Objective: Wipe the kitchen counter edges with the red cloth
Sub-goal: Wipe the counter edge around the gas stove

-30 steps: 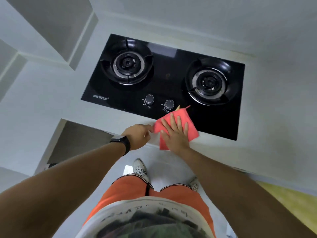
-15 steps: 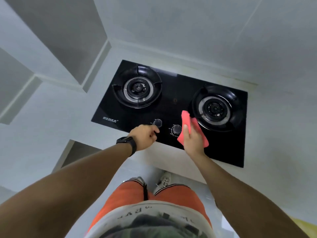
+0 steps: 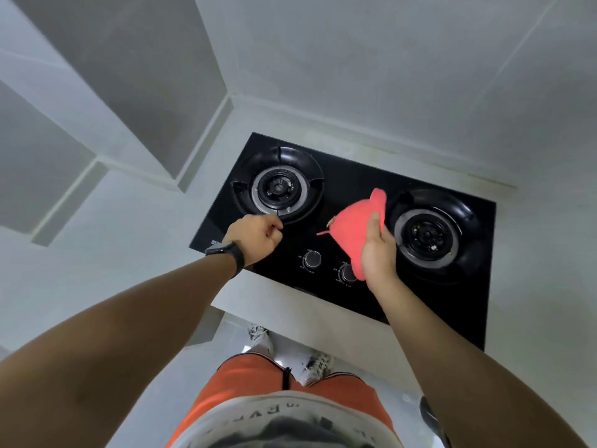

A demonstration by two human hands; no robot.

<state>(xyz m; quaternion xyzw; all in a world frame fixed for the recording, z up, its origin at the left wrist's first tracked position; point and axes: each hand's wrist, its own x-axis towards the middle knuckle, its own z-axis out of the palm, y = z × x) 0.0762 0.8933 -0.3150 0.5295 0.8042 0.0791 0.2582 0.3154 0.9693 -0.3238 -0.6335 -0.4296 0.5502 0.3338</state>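
I can read little. On the shirt (image 3: 281, 421), at the 6 o'clock edge of the view, large letters appear upside down; I make out "RVF", the rest hidden or blurred. On the hob (image 3: 355, 189), a pale brand mark sits at its 8 o'clock corner, mostly covered by the watch (image 3: 226, 250), unreadable. Small markings ring both knobs (image 3: 312, 259), too fine to read.
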